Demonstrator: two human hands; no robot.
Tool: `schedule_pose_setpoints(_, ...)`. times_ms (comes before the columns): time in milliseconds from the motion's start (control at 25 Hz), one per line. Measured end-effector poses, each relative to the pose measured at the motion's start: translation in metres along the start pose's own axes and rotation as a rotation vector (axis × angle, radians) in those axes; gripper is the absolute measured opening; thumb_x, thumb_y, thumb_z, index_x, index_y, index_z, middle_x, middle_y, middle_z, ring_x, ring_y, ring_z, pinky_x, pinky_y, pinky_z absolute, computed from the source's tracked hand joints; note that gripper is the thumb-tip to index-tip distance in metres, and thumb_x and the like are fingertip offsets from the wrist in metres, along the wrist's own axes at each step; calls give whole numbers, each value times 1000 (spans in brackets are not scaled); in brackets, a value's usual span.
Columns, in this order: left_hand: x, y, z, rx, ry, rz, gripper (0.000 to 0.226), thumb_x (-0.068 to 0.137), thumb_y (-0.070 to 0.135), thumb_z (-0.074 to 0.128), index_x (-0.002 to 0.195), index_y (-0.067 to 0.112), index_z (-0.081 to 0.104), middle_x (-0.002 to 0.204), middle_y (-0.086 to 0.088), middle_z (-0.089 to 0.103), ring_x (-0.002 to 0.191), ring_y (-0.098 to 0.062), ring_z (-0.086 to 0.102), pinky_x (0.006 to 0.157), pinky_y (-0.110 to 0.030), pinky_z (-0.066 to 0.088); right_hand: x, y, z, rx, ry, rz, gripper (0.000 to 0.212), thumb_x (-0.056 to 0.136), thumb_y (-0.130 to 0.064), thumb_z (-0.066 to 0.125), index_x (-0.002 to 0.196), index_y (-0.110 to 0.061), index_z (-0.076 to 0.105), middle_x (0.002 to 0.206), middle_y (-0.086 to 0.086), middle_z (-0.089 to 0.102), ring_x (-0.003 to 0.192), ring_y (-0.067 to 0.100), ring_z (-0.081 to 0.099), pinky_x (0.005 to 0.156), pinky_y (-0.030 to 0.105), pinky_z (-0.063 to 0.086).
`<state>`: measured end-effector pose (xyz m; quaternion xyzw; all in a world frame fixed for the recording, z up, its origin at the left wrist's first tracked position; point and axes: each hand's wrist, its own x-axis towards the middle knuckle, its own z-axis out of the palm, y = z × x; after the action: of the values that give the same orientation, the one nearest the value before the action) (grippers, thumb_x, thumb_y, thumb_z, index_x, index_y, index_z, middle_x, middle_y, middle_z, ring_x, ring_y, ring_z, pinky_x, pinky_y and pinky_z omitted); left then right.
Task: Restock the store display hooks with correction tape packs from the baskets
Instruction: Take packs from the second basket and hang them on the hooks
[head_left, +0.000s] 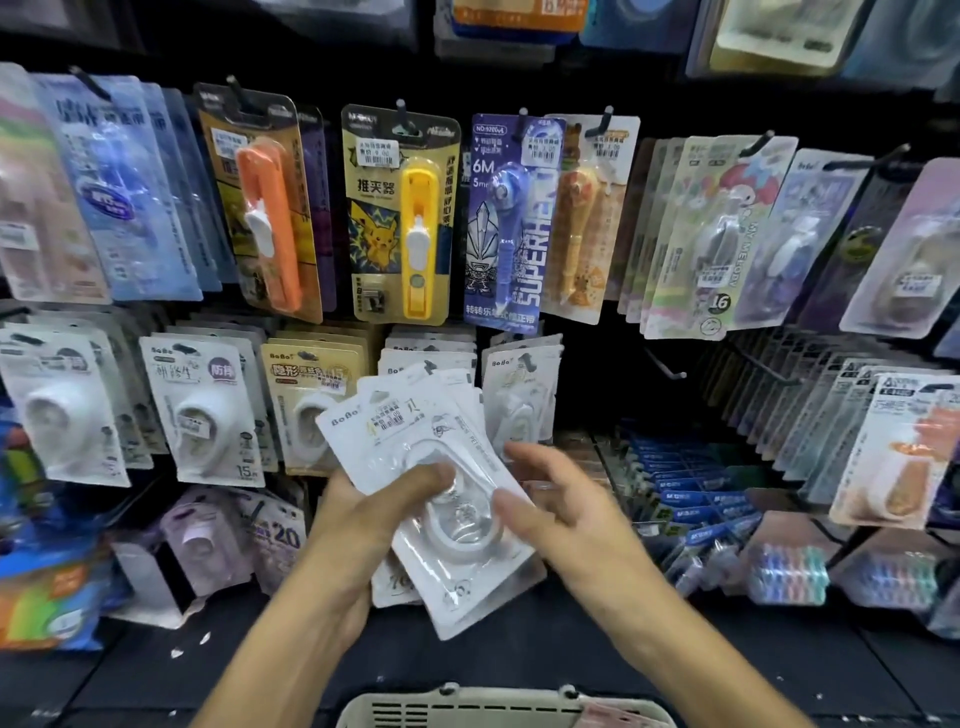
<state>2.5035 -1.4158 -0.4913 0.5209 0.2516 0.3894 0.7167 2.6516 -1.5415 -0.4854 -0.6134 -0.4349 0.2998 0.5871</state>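
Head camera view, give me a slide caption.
Left hand holds fanned white correction tape packs; right hand touches them.

You face a dark display wall (597, 395), its black pegs (670, 370) crowded with carded stationery. Item: yellow clip dispenser pack (400, 218), upper row, centre. Item: orange one (260, 202), beside it to the left. Item: boxed blue pens (685, 499), lower right. Below you, dark speckled floor (156, 670).

Both bare arms reaching forward and up. Left hand (363, 512) curled around a fanned stack of white packs (415, 441), thumb pressed on top. Right hand (561, 512) beside it, fingers loosely bent, fingertips touching the top pack.
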Motion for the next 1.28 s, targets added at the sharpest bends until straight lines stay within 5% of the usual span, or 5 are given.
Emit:
schedule_pose_setpoints(240, -2, 3, -4, -68, -174, -107, 100, 40, 36, 104, 130, 24, 63, 117, -15, 76, 101, -39, 75, 75, -48, 62, 6, -2, 1, 323, 112, 109, 37, 78, -41, 82, 102, -17, 69, 90, 10, 77, 69, 25, 71, 57, 36, 55)
schedule_pose_setpoints(400, 2, 9, -10, 48, -96, -36, 108, 30, 36, 105, 129, 28, 63, 114, -13, 77, 99, -38, 76, 87, -56, 59, 3, 8, -19, 176, 361, 145, 12, 89, -38, 71, 82, -30, 66, 65, -2, 68, 39, 13, 50, 35, 20, 34)
schedule_pose_setpoints(1000, 0, 5, -16, 64, -59, 53, 84, 42, 28, 97, 120, 33, 66, 111, -4, 79, 99, -27, 77, 78, -38, 63, 118, 29, -15, 161, 372, 308, 42, 90, -30, 75, 115, -6, 52, 84, 9, 56, 60, 18, 49, 48, 29, 42)
schedule_pose_setpoints(1120, 5, 8, -17, 97, -19, 60, 87, 42, 31, 98, 122, 37, 64, 110, 4, 79, 99, -19, 77, 78, -34, 62, 109, 28, -7, 283, 338, 378, 55, 93, -17, 71, 138, -6, 41, 117, 17, 62, 90, 30, 67, 75, 49, 61)
schedule_pose_setpoints(1280, 14, 13, -10, 136, -8, 72, 84, 47, 23, 102, 121, 33, 63, 105, 4, 80, 93, -16, 78, 65, -23, 61, 41, 13, 6, 162, 64, 133, 46, 83, -56, 72, 119, -29, 66, 108, 0, 74, 93, 16, 71, 73, 27, 58)
